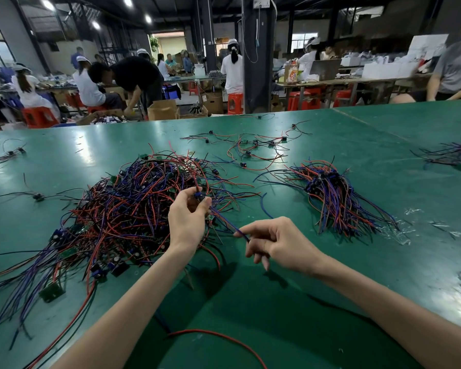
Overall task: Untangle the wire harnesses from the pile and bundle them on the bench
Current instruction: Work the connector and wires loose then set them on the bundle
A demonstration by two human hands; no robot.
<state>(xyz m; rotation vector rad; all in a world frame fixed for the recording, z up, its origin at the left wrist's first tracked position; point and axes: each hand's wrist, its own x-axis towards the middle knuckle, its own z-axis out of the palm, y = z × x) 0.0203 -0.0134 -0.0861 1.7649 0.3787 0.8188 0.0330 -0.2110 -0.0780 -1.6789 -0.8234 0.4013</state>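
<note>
Tangled pile point(123, 209) sits left-centre on the green surface point(277, 302): red, blue, purple and black leads, small black connectors, a few green boards. Left hand point(188, 219) is over the pile's right edge, pinching one harness point(222, 218) at its blue connector. Right hand point(280, 243) pinches the same harness's purple lead, which runs straight between them. Aligned bundle point(338, 198) lies to the right, apart from the pile.

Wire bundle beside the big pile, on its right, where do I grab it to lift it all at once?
Grip the wire bundle at its narrow neck just below the clustered blue connectors, coming from above with the right hand across the wires. There the strands lie tight together; toward the near end they fan out loose.
</note>
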